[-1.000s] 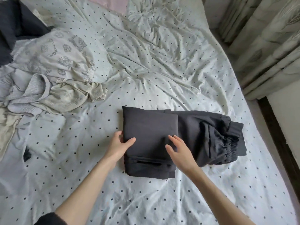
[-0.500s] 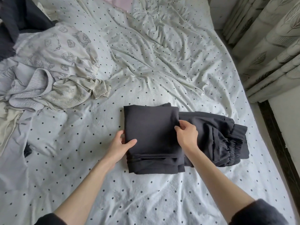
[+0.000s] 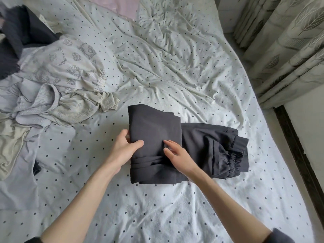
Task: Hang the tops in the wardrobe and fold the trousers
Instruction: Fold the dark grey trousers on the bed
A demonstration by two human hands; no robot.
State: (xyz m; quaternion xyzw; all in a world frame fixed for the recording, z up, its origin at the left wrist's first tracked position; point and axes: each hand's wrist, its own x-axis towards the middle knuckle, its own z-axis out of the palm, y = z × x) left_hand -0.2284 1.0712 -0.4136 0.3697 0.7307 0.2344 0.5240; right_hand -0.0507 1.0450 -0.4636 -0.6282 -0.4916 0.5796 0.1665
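Resting flat now, the right hand [image 3: 177,155] lies with straight fingers on the folded flap of the dark trousers [image 3: 156,137]; half a second ago it pinched that flap's right edge. Left hand [image 3: 125,148] still grips the fold's left edge, thumb on top. One pair of trousers, mid-bed [image 3: 175,207]; one heap of pale tops [image 3: 66,81] at left; two hands.

Dotted bed sheet [image 3: 175,216] under folded dark trousers [image 3: 154,130], crumpled pale tops [image 3: 70,71] at left.
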